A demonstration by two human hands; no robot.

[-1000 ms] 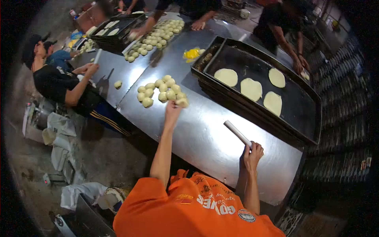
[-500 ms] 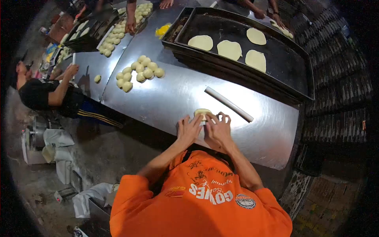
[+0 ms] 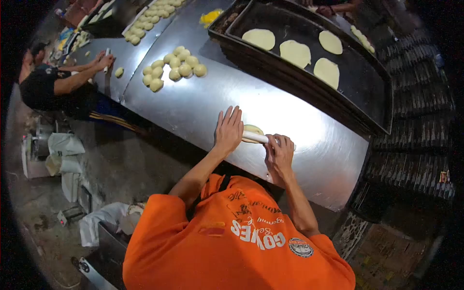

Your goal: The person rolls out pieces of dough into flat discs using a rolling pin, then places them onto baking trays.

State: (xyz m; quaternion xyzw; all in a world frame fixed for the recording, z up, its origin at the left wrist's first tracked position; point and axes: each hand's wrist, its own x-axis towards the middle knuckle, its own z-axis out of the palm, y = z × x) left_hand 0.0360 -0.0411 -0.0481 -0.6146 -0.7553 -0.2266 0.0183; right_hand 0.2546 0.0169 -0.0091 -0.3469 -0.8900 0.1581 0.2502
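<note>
A pale rolling pin (image 3: 255, 137) lies across a small flattened piece of dough (image 3: 253, 128) on the metal table, near its front edge. My left hand (image 3: 229, 130) lies flat over the pin's left end, fingers stretched out and pointing away from me. Curled fingers of my right hand (image 3: 281, 152) grip the pin towards its right end. Dough shows on both sides of the pin; the pin's left tip is hidden under my palm.
Several dough balls (image 3: 185, 71) sit in a cluster left of the tray. A black baking tray (image 3: 355, 106) holds flat dough rounds (image 3: 295, 53). Yellow fat (image 3: 210, 18) lies by its corner. A co-worker (image 3: 53, 82) at the left holds another rolling pin (image 3: 107, 60).
Both hands were pressing the dough with their fingers, and the rolling pin lay apart at the right. Now the pin is on the dough under my hands. The view has shifted slightly.
</note>
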